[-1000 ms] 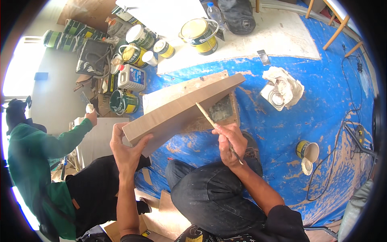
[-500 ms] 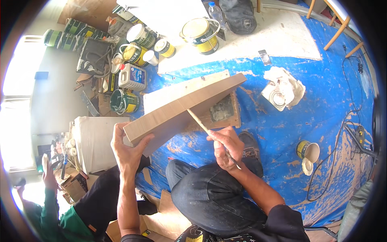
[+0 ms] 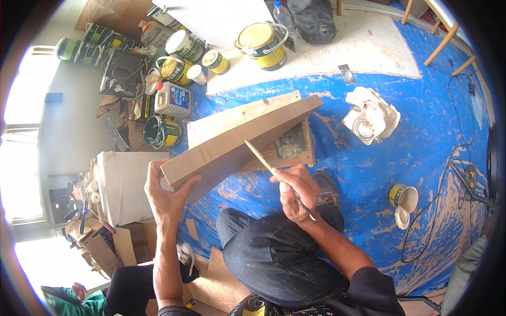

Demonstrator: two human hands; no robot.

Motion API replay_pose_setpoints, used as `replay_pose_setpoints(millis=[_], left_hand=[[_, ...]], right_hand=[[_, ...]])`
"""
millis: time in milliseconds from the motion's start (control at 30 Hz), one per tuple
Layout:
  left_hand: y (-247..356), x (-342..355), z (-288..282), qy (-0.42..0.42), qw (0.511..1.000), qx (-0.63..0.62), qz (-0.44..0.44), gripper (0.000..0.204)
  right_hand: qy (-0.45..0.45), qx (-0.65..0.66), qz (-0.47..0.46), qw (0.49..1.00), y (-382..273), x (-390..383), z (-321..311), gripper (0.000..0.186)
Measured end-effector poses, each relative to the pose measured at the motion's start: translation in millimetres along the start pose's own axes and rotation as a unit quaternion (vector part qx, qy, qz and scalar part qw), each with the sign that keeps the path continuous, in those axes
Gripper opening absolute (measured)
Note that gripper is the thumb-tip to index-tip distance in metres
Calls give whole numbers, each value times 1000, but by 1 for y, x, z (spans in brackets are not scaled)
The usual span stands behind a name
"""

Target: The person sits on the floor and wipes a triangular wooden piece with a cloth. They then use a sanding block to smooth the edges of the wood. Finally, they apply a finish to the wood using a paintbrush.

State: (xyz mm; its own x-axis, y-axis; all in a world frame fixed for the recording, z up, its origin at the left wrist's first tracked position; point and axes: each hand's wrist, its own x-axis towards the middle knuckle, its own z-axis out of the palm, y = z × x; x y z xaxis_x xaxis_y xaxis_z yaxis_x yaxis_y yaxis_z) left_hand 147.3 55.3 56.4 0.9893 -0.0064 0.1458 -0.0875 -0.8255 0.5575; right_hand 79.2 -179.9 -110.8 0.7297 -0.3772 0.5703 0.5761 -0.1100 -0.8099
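Note:
A long wood-grained board [image 3: 232,137] slants up to the right before me, narrow edge uppermost. My left hand [image 3: 168,192] grips its near left end, thumb on one side and fingers on the other. In my right hand [image 3: 296,192] is a slender pale stick [image 3: 259,156], whose upper tip meets or nearly meets the board's lower edge; I cannot tell which. Its darker lower end, with a whitish tip, pokes out below my fist. Behind and under the board stands a low wooden stand [image 3: 247,109], partly hidden by it.
Blue sheeting [image 3: 348,210] covers the floor. Ahead are a paint bucket [image 3: 261,45] and a white jug [image 3: 173,100]. A crumpled white cloth [image 3: 377,113] and a tipped tin [image 3: 402,197] lie right, near a black cable [image 3: 438,195]. Another person's green sleeve [image 3: 95,303] shows lower left.
At lower left the other person has shifted down and away, lowering a raised hand. My hands, the board and the stick stay almost where they were.

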Motion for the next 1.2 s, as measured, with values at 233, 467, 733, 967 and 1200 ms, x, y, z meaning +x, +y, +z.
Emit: replay_pose_setpoints(millis=[233,467,733,967,1200], left_hand=[[0,1,2,21,999,17,42,56],[2,0,1,8,999,23,21,54],[1,1,2,25,998,34,51,56],[2,0,3,-2,1000,26,13,56],[-2,0,-1,3,999,22,23,57]], right_hand=[[-33,8,-32,999,-5,6,1,28],[-1,-72,4,997,19,9,-26,26],[0,-72,2,997,15,10,-27,26],[21,-126,39,991,37,4,-45,23],[80,-85,135,984,44,0,-45,24]])
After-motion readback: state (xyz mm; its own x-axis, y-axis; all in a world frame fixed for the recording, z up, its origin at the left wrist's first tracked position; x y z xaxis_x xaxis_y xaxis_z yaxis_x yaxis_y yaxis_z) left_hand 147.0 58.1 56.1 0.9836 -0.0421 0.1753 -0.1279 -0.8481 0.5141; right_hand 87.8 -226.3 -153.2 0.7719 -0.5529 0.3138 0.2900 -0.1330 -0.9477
